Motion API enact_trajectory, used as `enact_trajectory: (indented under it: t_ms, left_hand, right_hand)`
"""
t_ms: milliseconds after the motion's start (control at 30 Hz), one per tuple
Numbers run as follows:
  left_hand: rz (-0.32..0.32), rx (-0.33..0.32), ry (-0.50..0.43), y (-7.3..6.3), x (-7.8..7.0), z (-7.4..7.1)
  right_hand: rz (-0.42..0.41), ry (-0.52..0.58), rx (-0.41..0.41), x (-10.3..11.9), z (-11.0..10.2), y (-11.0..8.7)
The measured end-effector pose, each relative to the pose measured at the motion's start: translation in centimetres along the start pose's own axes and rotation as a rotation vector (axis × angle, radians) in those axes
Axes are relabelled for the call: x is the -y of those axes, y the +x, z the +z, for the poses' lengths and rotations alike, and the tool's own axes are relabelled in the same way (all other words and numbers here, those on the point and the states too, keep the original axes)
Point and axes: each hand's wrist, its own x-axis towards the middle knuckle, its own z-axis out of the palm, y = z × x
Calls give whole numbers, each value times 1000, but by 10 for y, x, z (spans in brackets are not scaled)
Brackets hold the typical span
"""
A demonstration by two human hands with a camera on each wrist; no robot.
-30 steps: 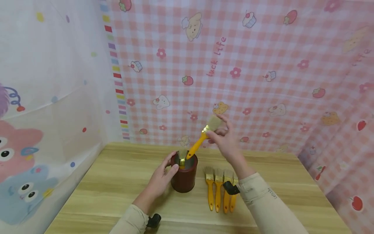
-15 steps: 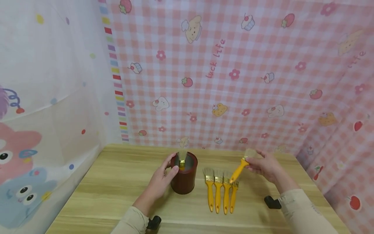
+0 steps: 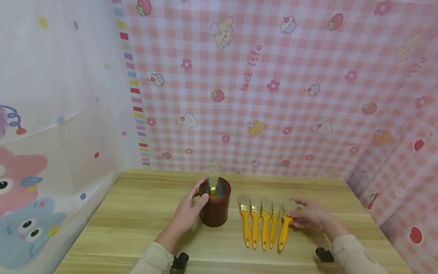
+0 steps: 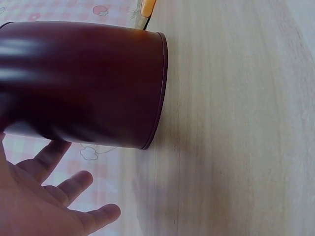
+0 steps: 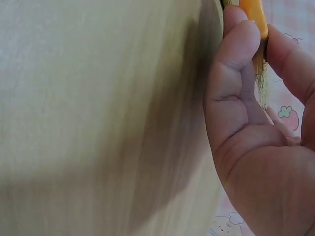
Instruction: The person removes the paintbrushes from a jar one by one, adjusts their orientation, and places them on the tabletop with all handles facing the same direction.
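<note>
My left hand (image 3: 186, 213) holds a dark reddish-brown cup (image 3: 215, 213) at its rim, thumb on the near side. In the left wrist view the cup (image 4: 83, 83) fills the upper left, with several fingers spread beside it. One paintbrush (image 3: 213, 190) stands in the cup, bristles up. To the right, my right hand (image 3: 309, 216) pinches a yellow-handled paintbrush (image 3: 284, 235) near its ferrule, at the right end of a row. In the right wrist view thumb and fingers sit on either side of that brush (image 5: 253, 17).
Several more yellow-handled paintbrushes (image 3: 255, 230) lie side by side on the wooden table (image 3: 154, 220), between the cup and my right hand, bristles away from me. A pink checked cloth (image 3: 205, 106) hangs behind the table, and a white printed cloth (image 3: 68, 125) hangs at left.
My right hand has carried the paintbrush from above the cup rightward and down to the table, at the right end of the row. The left hand has stayed on the cup.
</note>
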Motion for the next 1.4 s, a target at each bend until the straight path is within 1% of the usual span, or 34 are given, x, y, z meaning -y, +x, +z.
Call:
enact_trajectory:
  t_ms: [133, 400, 567, 700, 833, 1033, 1167, 1300, 1400]
  left_hand:
    - [2, 4, -4, 1, -1, 1]
    - [-4, 13, 10, 2, -1, 2]
    - [-7, 10, -2, 1, -2, 2]
    - [-2, 7, -10, -1, -3, 1]
    - [-4, 6, -6, -2, 1, -1]
    - [-22, 10, -10, -4, 4, -1]
    - [-18, 9, -4, -3, 3, 0]
    - [-17, 13, -3, -2, 2, 0]
    - [-17, 14, -1, -2, 0, 1]
  right_hand:
    - [16, 3, -11, -1, 2, 0]
    - [21, 12, 20, -4, 4, 2]
    - [22, 11, 4, -4, 5, 2]
    - [19, -13, -10, -2, 9, 2]
    - [17, -34, -26, 0, 15, 5]
    - [51, -91, -63, 2, 22, 6]
    - [65, -147, -89, 6, 22, 6]
    - [85, -173, -99, 10, 21, 6]
    - [99, -166, -107, 11, 20, 6]
